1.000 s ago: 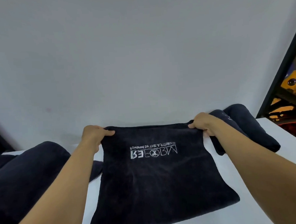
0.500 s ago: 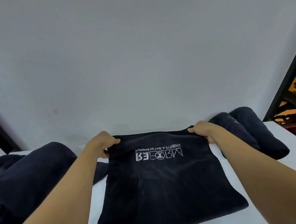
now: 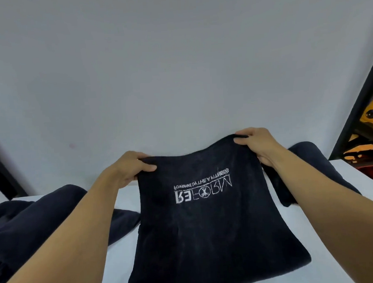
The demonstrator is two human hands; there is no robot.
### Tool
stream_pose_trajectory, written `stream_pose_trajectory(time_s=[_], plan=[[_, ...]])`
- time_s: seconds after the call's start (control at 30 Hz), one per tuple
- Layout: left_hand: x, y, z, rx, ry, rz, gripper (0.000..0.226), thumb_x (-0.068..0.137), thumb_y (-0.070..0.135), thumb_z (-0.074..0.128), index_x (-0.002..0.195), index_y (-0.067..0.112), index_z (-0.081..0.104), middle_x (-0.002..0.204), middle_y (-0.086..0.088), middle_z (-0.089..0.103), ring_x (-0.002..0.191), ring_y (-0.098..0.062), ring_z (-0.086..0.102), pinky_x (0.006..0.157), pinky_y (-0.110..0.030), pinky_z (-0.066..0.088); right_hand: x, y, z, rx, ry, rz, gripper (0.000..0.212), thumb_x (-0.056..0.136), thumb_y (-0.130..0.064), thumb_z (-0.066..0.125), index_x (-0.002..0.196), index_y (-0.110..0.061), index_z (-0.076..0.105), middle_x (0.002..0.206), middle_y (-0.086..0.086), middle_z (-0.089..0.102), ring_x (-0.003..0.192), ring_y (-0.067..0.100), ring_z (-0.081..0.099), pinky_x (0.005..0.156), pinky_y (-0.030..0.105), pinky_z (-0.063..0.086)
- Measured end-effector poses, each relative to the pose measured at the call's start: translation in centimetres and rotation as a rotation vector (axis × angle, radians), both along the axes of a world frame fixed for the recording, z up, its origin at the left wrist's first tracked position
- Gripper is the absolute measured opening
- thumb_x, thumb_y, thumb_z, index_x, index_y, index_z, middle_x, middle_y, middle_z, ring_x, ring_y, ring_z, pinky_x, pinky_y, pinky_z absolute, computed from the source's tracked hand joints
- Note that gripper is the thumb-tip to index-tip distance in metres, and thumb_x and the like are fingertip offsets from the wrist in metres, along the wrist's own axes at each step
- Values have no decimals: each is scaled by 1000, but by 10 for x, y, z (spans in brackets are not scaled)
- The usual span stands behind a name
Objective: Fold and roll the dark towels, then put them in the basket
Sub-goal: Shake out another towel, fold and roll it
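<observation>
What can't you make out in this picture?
Head view:
- Basket: nowhere in frame.
- Dark towels at right: mostly hidden behind the right forearm.
- Dark pile: cut off by the left edge.
- Yellow object: blurred, cut by the right edge.
- Left hand and right hand: fingertips hidden behind the held towel.

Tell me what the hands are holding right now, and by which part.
The dark towel with white lettering, by its far edge: the left hand pinches the far left corner, the right hand the far right corner, held a little higher.
</observation>
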State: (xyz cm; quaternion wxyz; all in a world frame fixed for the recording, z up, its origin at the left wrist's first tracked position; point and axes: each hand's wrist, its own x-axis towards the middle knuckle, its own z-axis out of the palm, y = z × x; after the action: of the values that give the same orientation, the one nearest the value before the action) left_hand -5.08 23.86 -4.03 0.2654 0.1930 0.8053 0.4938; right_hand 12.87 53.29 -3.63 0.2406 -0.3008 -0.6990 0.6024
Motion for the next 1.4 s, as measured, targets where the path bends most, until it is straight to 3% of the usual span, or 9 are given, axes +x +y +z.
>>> stream_pose_trajectory(time_s=[0.13, 0.27, 0.43, 0.57, 0.7, 0.87, 1.07, 1.27, 1.4], plan=[[8, -4, 54, 349, 158, 154, 16, 83, 1, 71, 98, 7, 72, 102, -13, 73, 99, -28, 69, 91, -36, 54, 10, -12, 52, 101, 243, -56, 14, 88, -5, 69, 91, -19, 72, 95, 1, 71, 91, 17, 68, 71, 19, 56], [26, -23, 117, 660, 149, 164, 20, 81, 0, 72, 100, 4, 68, 99, -12, 71, 93, -26, 69, 86, -35, 56, 40, -25, 107, 52, 517, -53, 19, 89, -2, 65, 91, -19, 73, 95, 1, 73, 88, 12, 69, 78, 23, 55], [71, -57, 154, 704, 235, -9, 14, 82, -3, 67, 84, 11, 65, 80, -4, 67, 77, -17, 66, 73, -27, 54, 101, -47, 137, 27, 638, 48, 25, 89, 3, 60, 91, -18, 73, 95, 2, 72, 86, 12, 66, 77, 22, 54], [109, -94, 125, 599, 207, -161, 18, 58, 13, 83, 71, 17, 73, 75, -1, 69, 75, -11, 67, 68, -20, 53, 160, -63, 111, 52, 478, 179, 16, 69, -7, 76, 79, -19, 78, 86, -2, 73, 85, 10, 67, 74, 21, 55], [131, -124, 58, 316, 54, -262, 62, 26, 30, 99, 79, 5, 76, 85, -16, 71, 80, -22, 70, 73, -23, 57, 206, -72, 55, 65, 47, 348, 34, 80, 13, 62, 67, -15, 76, 73, 1, 69, 72, 9, 66, 61, 17, 53], [157, -143, 4, 43, -132, -440, 27, 57, -2, 86, 83, -4, 76, 93, -21, 70, 96, -30, 67, 82, -26, 52, 237, -87, 10, -6, -301, 592, 15, 68, 4, 77, 76, -8, 73, 82, 7, 69, 80, 12, 68, 70, 22, 53], [140, -117, 2, 211, -41, -144, 17, 81, 4, 70, 96, 3, 76, 102, -17, 73, 98, -28, 70, 84, -32, 54, 205, -67, -6, -127, -21, 230, 22, 80, -1, 72, 102, -5, 72, 107, 12, 73, 102, 21, 69, 86, 32, 54], [83, -50, -29, 126, 167, 156, 19, 83, -1, 71, 85, 16, 77, 94, -11, 74, 94, -33, 68, 91, -50, 54, 132, -41, -39, 202, -175, -57, 10, 84, -11, 72, 94, -14, 73, 92, 6, 73, 90, 22, 67, 76, 35, 53], [67, -19, -59, -134, 357, 274, 21, 86, 2, 68, 103, 14, 71, 113, -15, 65, 96, -26, 61, 82, -28, 47, 101, -38, -56, 714, -543, -153, 23, 90, -12, 63, 113, -8, 65, 113, 9, 64, 102, 27, 61, 80, 32, 48]])
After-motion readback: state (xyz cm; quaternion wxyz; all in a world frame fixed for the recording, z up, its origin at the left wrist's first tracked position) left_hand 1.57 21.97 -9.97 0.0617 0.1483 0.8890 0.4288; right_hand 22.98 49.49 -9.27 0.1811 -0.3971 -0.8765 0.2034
